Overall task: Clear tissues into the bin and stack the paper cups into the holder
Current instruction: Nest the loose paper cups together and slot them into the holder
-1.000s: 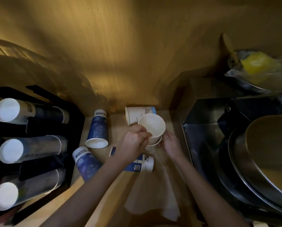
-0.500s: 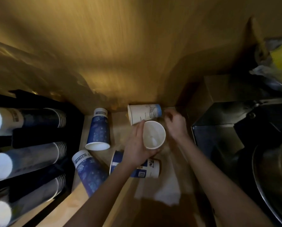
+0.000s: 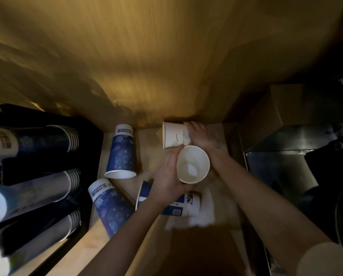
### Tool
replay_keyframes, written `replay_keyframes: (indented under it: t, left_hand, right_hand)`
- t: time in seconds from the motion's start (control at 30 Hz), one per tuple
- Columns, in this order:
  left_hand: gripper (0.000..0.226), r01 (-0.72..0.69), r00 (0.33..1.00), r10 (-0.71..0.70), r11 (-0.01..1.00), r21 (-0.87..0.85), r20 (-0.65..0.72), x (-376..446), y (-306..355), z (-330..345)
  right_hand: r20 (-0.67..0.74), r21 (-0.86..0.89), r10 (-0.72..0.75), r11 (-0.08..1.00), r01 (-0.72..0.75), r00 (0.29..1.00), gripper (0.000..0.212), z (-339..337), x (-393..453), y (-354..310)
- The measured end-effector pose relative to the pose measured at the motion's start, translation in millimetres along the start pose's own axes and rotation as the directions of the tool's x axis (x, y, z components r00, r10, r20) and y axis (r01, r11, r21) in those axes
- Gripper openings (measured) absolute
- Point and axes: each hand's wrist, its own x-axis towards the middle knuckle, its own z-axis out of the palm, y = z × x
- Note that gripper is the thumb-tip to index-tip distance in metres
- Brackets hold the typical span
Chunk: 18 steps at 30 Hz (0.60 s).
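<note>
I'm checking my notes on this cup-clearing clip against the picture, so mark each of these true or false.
1. The left hand holds an open-mouthed paper cup. True.
2. The right hand rests on the white cup lying on its side near the wall. True.
3. The held cup is completely empty. False: something small and white sits at its bottom.
4. The blue cup beside the holder stands mouth up. False: its mouth faces down onto the counter.
5. The black holder on the left has no cups in it. False: it carries three rows of nested cups.
</note>
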Motion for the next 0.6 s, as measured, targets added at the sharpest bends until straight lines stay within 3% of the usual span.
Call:
replay_keyframes:
  t: [0.13,0.3,0.47,0.6]
  left_hand:
    - [0.102,0.032,0.999,-0.032,0.999,-0.042,-0.009,-3,5,1]
    - [0.099,0.048,0.998,-0.051,0.993,-0.104,-0.032,-7,9,0]
    - [0.100,0.055,0.997,-0.060,0.991,-0.120,-0.042,-5,8,4]
    - [0.096,0.050,0.997,-0.058,0.991,-0.124,-0.056,-4,6,6]
  right_hand:
    - [0.046,0.064,0.058,0.996,-0.061,0.997,0.059,-9,-7,2]
    - [-0.169,0.348,0.072,0.938,-0.009,0.983,0.078,-51,-40,-7]
    - [-0.276,0.710,0.139,0.696,0.104,0.951,0.074,-99,-85,-37]
    - [-0.363,0.804,0.260,0.573,0.159,0.895,0.078,-87,-123,-50]
